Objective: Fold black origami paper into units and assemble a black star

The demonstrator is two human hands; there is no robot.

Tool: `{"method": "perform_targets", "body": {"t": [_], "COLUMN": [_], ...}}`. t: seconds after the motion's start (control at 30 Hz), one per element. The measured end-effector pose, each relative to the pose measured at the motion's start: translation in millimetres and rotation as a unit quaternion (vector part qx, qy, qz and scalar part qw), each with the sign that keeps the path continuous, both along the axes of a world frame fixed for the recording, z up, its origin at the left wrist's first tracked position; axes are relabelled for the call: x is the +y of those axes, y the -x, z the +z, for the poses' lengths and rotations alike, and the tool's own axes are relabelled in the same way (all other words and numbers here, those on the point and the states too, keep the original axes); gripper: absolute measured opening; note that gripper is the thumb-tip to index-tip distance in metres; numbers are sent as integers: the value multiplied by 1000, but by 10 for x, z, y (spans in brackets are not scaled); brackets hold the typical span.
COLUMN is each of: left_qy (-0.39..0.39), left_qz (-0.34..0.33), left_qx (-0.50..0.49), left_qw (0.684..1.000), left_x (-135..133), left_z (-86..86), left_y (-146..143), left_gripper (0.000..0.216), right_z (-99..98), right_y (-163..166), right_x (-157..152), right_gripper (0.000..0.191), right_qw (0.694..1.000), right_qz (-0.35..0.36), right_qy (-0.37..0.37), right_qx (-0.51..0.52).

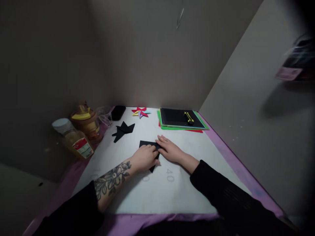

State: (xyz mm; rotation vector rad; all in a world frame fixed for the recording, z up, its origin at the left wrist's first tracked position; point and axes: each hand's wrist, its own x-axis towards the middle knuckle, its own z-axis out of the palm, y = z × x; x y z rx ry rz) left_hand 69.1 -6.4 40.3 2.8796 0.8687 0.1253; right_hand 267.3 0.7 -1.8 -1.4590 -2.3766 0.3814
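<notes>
Grey walls enclose the bench, and a blurred bundle hangs at upper right. Pink shows round the bench's rims; a white sheet covers most of it, probably for a smooth, pale surface. Faint figures, a 40 among them, mark the sheet.

Right of centre, toward the back, a stack of coloured sheets lies flat, seemingly kept within reach. At left, a bottle and a cup stand by the side wall, likely to leave the middle free.

Mid-frame, the left hand bends over black paper, apparently pinning it; whether its grip is clamped I cannot tell. The right hand's grip is loose, fingers stretched along the paper's right edge, as if steadying it.

Left of these lies a folded black shape; behind it, a phone and a bright star. Smallest, a yellow cutter rests on the stack.
</notes>
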Motion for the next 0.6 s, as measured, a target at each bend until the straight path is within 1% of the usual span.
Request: {"method": "perform_targets", "body": {"t": [0.07, 0.13, 0.17, 0.23, 0.3, 0.37, 0.43, 0.6], "left_qy": [25, 72, 100, 136, 160, 168, 155, 117], "left_qz": [-26, -20, -11, 29, 48, 51, 50, 3], "left_qx": [-33, -78, -94, -124, -137, -144, -146, -130], "left_qw": [999, 994, 990, 982, 976, 974, 976, 985], "left_x": [151, 199, 180, 88, -14, -61, -43, 34], "left_z": [-17, -69, -105, -180, -229, -227, -186, -95], "left_y": [65, 136, 165, 200, 190, 148, 103, 79], "left_gripper": [31, 33, 32, 33, 33, 31, 31, 31], "right_z": [14, 13, 3, -29, -56, -50, -18, 39], "right_y": [-7, -27, -41, -78, -119, -152, -171, -145], "right_x": [52, 14, -37, -166, -270, -296, -253, -150], "right_gripper": [46, 44, 44, 46, 48, 49, 48, 46], "right_qw": [999, 998, 998, 996, 995, 994, 995, 996], "right_qz": [26, 30, 41, 53, 45, 43, 45, 44], "right_qy": [6, 16, 26, 54, 78, 87, 82, 47], "right_qx": [25, 45, 47, 50, 53, 48, 47, 54]}}
